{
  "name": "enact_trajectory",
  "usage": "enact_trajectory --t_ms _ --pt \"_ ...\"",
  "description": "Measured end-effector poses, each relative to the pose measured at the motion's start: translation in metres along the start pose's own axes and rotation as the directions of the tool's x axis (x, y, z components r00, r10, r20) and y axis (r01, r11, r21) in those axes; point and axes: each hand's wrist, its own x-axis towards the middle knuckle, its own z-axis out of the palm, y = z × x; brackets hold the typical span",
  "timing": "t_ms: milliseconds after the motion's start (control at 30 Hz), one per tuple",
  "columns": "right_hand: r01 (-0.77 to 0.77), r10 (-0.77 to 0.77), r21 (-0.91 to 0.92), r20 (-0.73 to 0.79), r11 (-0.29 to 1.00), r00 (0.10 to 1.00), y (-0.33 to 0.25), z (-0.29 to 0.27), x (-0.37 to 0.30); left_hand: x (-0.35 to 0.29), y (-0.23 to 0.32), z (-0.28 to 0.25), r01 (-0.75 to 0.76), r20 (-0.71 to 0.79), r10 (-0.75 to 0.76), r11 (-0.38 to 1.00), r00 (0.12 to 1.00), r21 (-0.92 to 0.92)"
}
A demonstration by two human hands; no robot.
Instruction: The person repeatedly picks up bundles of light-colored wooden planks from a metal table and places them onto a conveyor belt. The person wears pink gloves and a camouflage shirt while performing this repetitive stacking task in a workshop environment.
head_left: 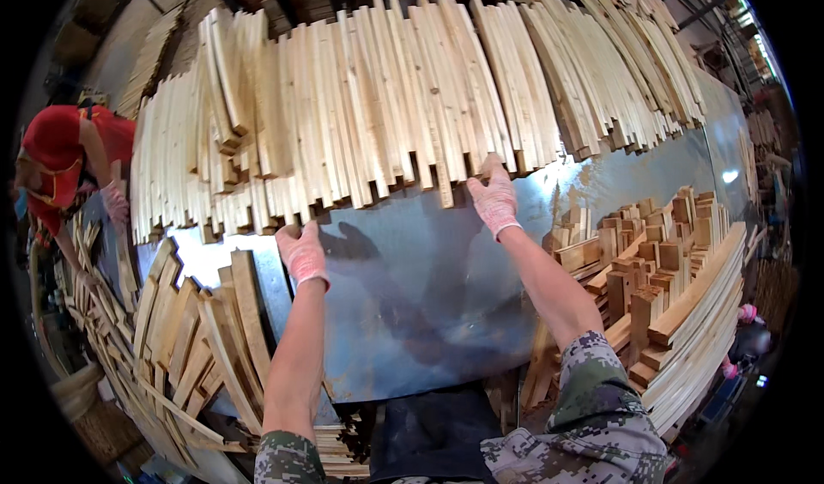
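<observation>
A long row of pale wooden strips (pixel 369 106) lies side by side across a shiny metal table (pixel 412 295), their near ends uneven. My left hand (pixel 302 254), in a pinkish-white glove, is at the near ends left of the middle, thumb and fingers closed about a strip end. Farther right, my right hand (pixel 495 199), gloved the same way, grips strip ends near the row's front edge. Its fingertips are partly hidden among the wood. Between my hands, a few strips stick out toward me past the others.
At the right, short wooden blocks (pixel 652 269) stand piled beside long stacked strips (pixel 699 338). Loose strips (pixel 206 329) lean in a heap at the left. A co-worker in red (pixel 73 158) bends at the row's left end, a gloved hand near the wood. Several thicker pieces (pixel 225 89) lie atop the row.
</observation>
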Motion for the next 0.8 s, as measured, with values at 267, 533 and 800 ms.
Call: enact_trajectory --t_ms 267,533,800 --pt "-0.127 0.160 -0.211 0.144 0.969 0.977 0.000 -0.013 0.022 -0.036 0.047 0.016 -0.121 0.042 0.114 0.931 0.993 0.345" --pt "-0.220 0.263 -0.304 0.109 0.927 0.959 -0.028 -0.008 0.028 -0.005 0.044 0.010 -0.175 0.148 0.115 0.846 0.982 0.503" --pt "-0.162 0.190 -0.270 0.081 0.949 0.978 -0.007 -0.010 -0.006 -0.018 0.017 -0.001 -0.279 0.155 0.234 0.844 0.960 0.458"
